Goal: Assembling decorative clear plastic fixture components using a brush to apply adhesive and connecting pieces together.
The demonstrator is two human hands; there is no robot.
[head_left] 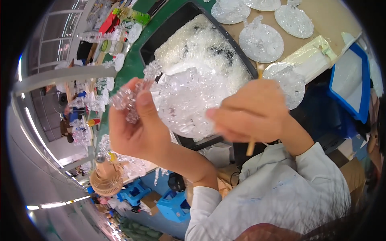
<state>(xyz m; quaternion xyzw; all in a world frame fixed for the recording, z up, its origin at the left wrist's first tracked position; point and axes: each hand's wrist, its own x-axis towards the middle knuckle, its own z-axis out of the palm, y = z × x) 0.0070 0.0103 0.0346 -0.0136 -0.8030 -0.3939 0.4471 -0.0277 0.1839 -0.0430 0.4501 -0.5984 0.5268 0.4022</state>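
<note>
My left hand pinches a knobbly clear crystal-like piece between thumb and fingers. Beside it, above a black tray, is a round white disc covered in clear glittery bits. Whether the piece and the disc are joined, I cannot tell. My right hand, a little blurred, is closed around a thin wooden-coloured stick at the disc's right edge. The stick's upper end shows above the knuckles. Clear granules fill the tray, with dark patches of its bottom showing through.
Several similar glittery discs lie on brown board at the top right. A pale taped block and a blue-rimmed bin are at the right. Bottles stand on the green table. A small fan and blue stools are lower left.
</note>
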